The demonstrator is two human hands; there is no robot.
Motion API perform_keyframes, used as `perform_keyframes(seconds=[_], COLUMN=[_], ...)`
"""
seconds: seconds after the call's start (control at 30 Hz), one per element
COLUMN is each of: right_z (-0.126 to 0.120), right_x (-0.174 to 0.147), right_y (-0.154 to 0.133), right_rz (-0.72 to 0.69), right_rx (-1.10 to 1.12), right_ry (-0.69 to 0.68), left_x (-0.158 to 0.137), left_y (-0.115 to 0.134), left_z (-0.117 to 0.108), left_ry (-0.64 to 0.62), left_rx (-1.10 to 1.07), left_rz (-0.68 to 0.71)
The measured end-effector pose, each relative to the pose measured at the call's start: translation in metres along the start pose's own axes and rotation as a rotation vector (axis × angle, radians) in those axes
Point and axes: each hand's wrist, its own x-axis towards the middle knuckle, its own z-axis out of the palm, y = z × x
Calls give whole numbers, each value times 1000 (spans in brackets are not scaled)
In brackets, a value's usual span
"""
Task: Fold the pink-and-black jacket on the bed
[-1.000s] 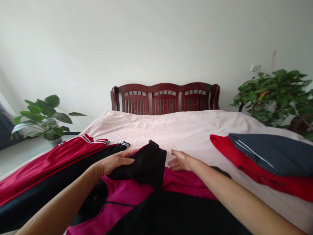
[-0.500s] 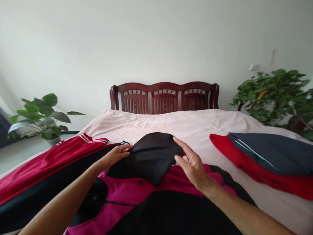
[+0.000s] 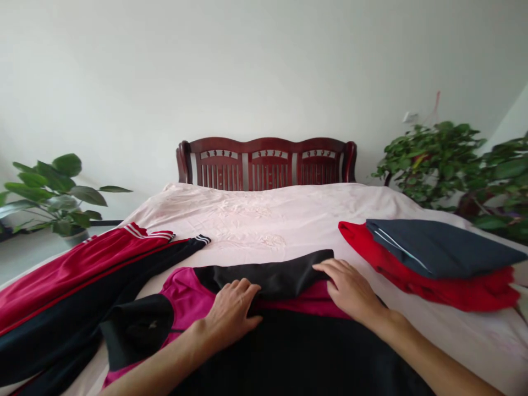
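Both hands have dropped, and the black flap now lies folded flat across the garment.

Left hand (image 3: 231, 316) and right hand (image 3: 350, 289) rest palms down, fingers spread and gripping nothing, pressing the black flap (image 3: 272, 278) onto the magenta-and-black jacket (image 3: 185, 289) mid-bed (image 3: 280, 217), apparently to flatten the fold; folded clothes (image 3: 433, 256) lie right.

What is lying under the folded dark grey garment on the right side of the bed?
A red garment lies under the dark grey garment, showing at its left and front edges. Its middle is covered, and anything between them is hidden.
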Motion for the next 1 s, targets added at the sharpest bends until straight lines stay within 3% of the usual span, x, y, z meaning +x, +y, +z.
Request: perform_keyframes(seconds=[0.13, 0.3, 0.4, 0.5, 0.57, 0.63, 0.7, 0.77, 0.87, 0.93, 1.0], right_z=[12, 9, -11, -25, -23, -14, -3, 4, 4, 0, -4], right_x=[15, 38, 47, 37, 21, 1, -15, -24, -24, -20, -16], right_y=[29, 35, 34, 41, 50, 58, 66, 70, 70, 66, 61], right_rz=[42, 45, -4, -36, -46, -71, -79, -57, -55, -61, -62], right_rx=[-91, -107, -136, -197, -223, -212, -196, -202, -210, -199, -188], right_ry=[-120, -172, 19, 248, 185, -11, -150, -156, -118, -113, -116], left_x=[9, 11, 1, -15, -24, -29, -30, -28, -28, -31, -36], left_y=[-5, -16, -2, 17, 25, 23, 10, -13, -61, -92, -117], left_z=[8, -15, -28, -31, -30, -28, -28, -31, -34, -34, -30], left_ry=[-59, -27, 41, -23, -134, -215, -202, -73, 149, 168, 102], left_rx=[53, 30, 40, 22, -55, -182, -341, -409, -195, -11, 54], left_rz=[-110, -123, -56, 33, 130, 224, 213, 64, -165, -232, -259])
